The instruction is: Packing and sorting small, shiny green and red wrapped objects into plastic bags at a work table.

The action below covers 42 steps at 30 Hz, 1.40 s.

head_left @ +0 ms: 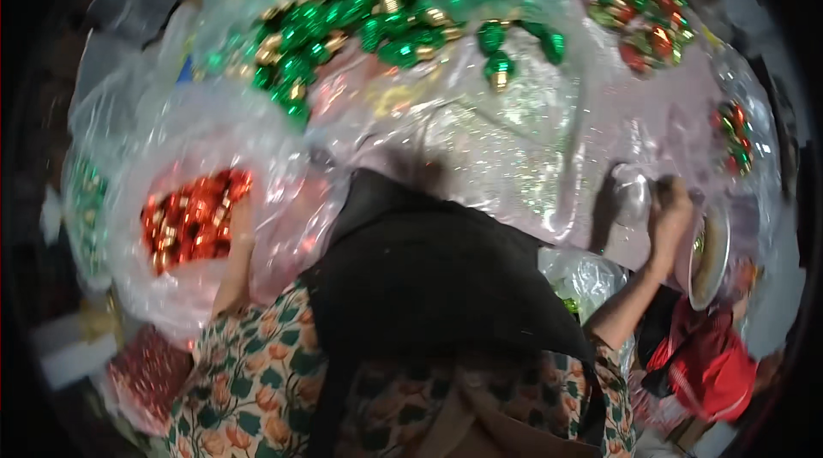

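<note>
My left forearm (236, 261), in a floral sleeve, reaches into a clear plastic bag (154, 149) full of shiny red ornaments (193, 218). The left hand itself is hidden among the plastic and ornaments. At the right, my right hand (670, 220) curls against a small steel cup (633, 194) standing on the glittery plastic sheet (497, 141). A round steel plate (711, 257) lies just right of that hand. A black scarf (429, 278) hangs in the middle and covers much of the near surface.
Many shiny green and gold ornaments (343, 29) lie on plastic at the back. Mixed red and green clusters sit at the far right (643, 12) and at the right rim (735, 137). A red glittery box (146, 372) is at lower left, red cloth (711, 364) at lower right.
</note>
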Each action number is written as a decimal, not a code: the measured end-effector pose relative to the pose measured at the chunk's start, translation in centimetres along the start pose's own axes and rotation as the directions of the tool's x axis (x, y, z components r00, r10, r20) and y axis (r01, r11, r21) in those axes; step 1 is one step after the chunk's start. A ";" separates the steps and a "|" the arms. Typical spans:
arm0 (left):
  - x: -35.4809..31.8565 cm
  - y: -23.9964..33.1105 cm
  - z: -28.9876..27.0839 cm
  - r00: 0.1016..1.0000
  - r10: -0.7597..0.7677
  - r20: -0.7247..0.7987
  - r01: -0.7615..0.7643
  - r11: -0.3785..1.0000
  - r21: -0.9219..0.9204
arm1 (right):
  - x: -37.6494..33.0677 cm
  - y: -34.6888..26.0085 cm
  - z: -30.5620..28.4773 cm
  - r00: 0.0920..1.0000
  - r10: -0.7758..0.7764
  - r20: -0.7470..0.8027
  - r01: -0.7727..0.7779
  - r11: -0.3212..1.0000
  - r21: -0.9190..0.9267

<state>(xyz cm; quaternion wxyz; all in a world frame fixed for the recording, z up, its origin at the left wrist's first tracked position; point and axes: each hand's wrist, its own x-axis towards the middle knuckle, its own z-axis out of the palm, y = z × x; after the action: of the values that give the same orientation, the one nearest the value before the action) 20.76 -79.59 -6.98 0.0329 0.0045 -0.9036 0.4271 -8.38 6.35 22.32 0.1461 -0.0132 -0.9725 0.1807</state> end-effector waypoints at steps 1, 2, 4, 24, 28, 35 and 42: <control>2.2 3.8 -3.8 0.997 0.034 0.063 -0.030 0.998 -0.061 | -0.3 -2.8 0.1 0.997 0.024 0.078 -0.026 0.999 0.025; 10.6 8.4 -11.8 0.925 -0.020 0.379 0.175 0.909 -0.379 | -2.0 -4.4 -3.4 0.999 -0.049 0.011 0.049 0.998 -0.042; 9.1 5.2 -14.9 0.923 -0.068 0.380 0.236 0.878 -0.416 | -3.6 -8.9 -3.0 0.959 -0.282 0.020 0.279 0.956 0.086; 14.8 -5.4 -28.2 0.662 -0.686 0.301 0.399 -0.018 -0.917 | -17.1 7.9 3.1 0.826 0.480 -0.295 -0.281 0.805 0.523; 21.4 -6.7 -35.7 0.728 -0.686 -0.004 0.138 0.153 -0.979 | -30.8 17.8 10.2 0.535 0.845 0.007 -0.780 0.491 0.388; 39.4 6.3 -42.0 0.770 0.086 -0.633 -0.603 0.425 -0.676 | -44.1 30.5 27.4 0.712 0.610 0.348 -0.673 0.734 0.089; 43.4 12.2 -43.9 0.912 0.325 -0.251 -0.409 0.767 -0.494 | -36.3 24.4 28.1 0.662 0.676 0.324 -0.671 0.341 0.659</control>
<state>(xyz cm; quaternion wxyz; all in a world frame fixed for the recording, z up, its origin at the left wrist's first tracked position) -20.59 -37.11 14.12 0.0164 -0.2141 -0.9644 0.1544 17.58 16.52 -21.56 0.0537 -0.3527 -0.7180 0.5977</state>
